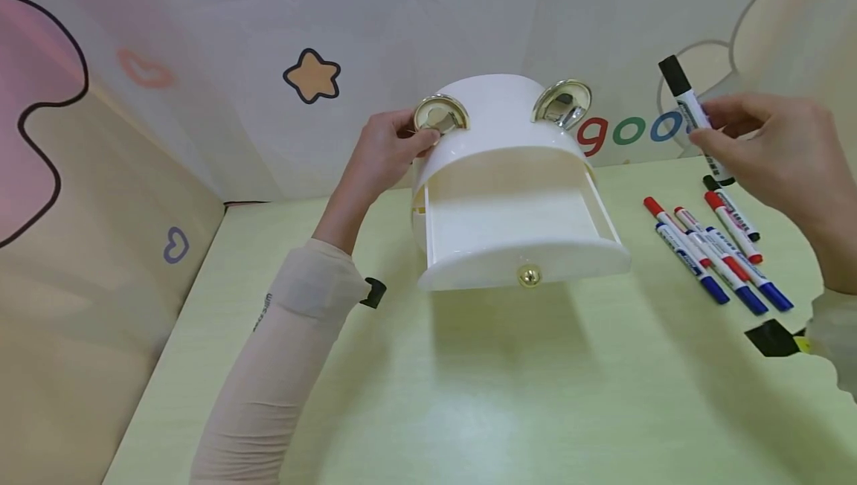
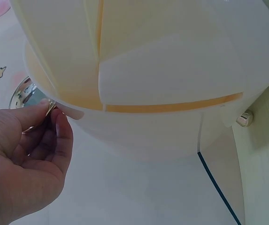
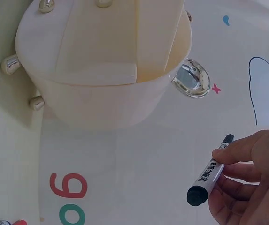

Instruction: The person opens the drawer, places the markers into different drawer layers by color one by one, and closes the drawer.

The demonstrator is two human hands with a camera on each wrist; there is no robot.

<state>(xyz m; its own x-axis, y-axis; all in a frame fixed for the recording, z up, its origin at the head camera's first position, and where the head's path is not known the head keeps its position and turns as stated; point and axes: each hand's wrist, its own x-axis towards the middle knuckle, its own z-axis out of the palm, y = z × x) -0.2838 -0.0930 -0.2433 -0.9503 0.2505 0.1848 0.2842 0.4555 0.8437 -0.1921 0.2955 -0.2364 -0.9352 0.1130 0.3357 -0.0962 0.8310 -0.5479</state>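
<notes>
A white rounded storage box (image 1: 495,106) with two gold, ear-like discs on top stands on the table, its upper drawer (image 1: 469,269) pulled out toward me. The drawer front carries a gold knob (image 1: 529,275), and the white drawer floor shows. My left hand (image 1: 387,152) pinches the left gold disc (image 1: 445,107) between thumb and fingers. Off to the right of the box, my right hand (image 1: 783,143) holds a black-capped whiteboard marker (image 1: 684,94) raised and tilted, cap upward. In the right wrist view, thumb and fingers grip the marker's (image 3: 211,171) white printed barrel.
Several red, blue and black markers (image 1: 696,262) lie side by side on the pale green table (image 1: 502,410), below the right hand. Small gold feet (image 3: 11,64) hold the box off the table. A printed backdrop (image 1: 402,24) rises directly behind.
</notes>
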